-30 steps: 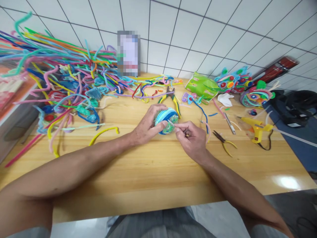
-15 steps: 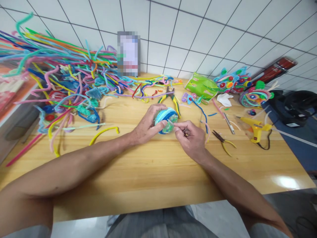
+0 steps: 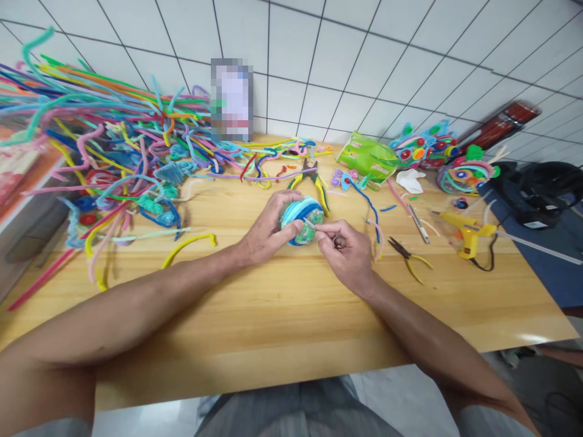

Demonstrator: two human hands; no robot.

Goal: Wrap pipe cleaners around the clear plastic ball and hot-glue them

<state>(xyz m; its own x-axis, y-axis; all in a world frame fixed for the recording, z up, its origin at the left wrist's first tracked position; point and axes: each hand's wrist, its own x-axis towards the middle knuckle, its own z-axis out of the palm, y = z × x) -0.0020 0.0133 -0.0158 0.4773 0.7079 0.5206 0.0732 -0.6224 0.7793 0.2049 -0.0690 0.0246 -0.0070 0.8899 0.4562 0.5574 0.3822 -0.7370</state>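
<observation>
My left hand (image 3: 272, 233) is wrapped round a ball covered in fuzzy pipe cleaner (image 3: 300, 211), with pale blue, white and dark blue bands and a mottled green patch. Its thumb presses on the near side of the ball. From the right, my right hand (image 3: 347, 249) pinches a thin pale tool (image 3: 310, 225) whose tip meets the ball near that thumb. The tool's kind cannot be made out, as the fingers cover most of it. Just behind the ball lie yellow-and-green handled pliers (image 3: 311, 176), jaws pointing away.
Tangled pipe cleaners (image 3: 132, 152) fill the table's left and back. At right lie long-nose pliers (image 3: 405, 254), a craft knife (image 3: 419, 224) and a yellow glue gun (image 3: 469, 233). A green tissue pack (image 3: 367, 159) and decorated fuzzy figures (image 3: 467, 173) stand near the tiled wall.
The whole view has shifted slightly, so things sit a little further left. Both hands keep the same hold on the ball and the thin tool.
</observation>
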